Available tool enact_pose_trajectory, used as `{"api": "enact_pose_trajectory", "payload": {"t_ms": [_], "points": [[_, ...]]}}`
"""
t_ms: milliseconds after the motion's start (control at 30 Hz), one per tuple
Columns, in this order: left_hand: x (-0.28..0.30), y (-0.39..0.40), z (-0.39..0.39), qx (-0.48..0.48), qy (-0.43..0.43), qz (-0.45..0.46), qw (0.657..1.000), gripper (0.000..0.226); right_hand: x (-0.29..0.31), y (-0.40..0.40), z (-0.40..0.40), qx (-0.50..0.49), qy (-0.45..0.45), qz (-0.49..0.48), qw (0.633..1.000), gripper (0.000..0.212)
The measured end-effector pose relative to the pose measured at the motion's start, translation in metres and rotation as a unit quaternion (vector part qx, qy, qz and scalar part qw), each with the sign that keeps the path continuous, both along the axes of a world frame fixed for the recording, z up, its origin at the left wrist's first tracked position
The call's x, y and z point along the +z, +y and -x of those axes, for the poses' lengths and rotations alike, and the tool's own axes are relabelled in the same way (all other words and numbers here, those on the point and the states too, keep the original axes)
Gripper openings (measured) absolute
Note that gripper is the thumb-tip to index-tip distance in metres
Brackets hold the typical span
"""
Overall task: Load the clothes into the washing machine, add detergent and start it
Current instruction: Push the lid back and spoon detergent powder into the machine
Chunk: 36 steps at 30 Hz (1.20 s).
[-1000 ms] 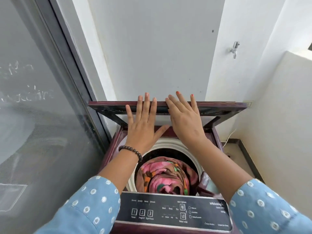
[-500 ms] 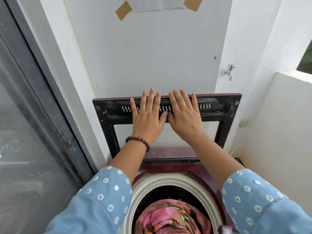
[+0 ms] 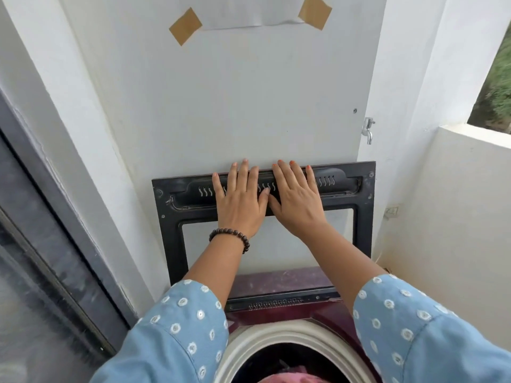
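Evidently the lid step is in hand: both palms are lying flat and spread against the underside of the washing machine lid, which is standing upright against the far wall. The left hand is pressing with fingers splayed wide and holding nothing, a dark beaded bracelet sitting at its wrist; the right hand is doing likewise just beside it, thumbs nearly touching, nails painted orange. Neither is gripping, both are only resting on the black frame.

Loading is looking largely done, as a fold of pink clothes is showing in the drum at the near edge. Detergent is not in view, nor is the control panel. Next, I judge, the hands are needing either to leave the lid propped and fetch detergent, or to hook fingertips over its top edge and draw it down toward the person.

That lid is a hard, matt black plastic frame around a clear pane, with small wavy vent slots along its far bar. Below it the machine's top is glossy maroon, and the drum's mouth is a smooth cream ring. Soft blue sleeves with white embroidered dots are covering both forearms' near ends, and a metal tap is jutting from the wall at the right
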State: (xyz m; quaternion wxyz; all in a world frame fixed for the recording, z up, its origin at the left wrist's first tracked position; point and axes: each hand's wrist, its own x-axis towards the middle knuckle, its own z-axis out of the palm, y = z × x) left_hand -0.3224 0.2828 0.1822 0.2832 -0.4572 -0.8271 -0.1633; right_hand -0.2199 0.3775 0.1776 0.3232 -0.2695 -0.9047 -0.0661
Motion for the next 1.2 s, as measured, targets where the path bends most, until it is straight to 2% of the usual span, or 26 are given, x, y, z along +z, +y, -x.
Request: {"api": "enact_pose_trajectory", "payload": {"t_ms": [367,700,867,1200], "points": [[-0.016,0.014,0.02,-0.001,0.028,-0.066,0.997,0.052,-0.009,0.006,0.013,-0.013,0.042,-0.002,0.999,0.06],[-0.021,0.013,0.03,-0.01,0.056,-0.031,0.998,0.059,-0.009,0.01,0.014,-0.01,0.024,0.001,1.0,0.062],[-0.016,0.005,0.023,-0.006,0.021,0.002,1.0,0.068,-0.002,0.007,0.006,-0.001,-0.014,0.026,1.0,0.069],[-0.009,-0.043,-0.04,-0.032,-0.014,0.007,0.999,0.071,0.004,-0.028,-0.065,-0.007,0.03,0.03,0.999,0.067]]}}
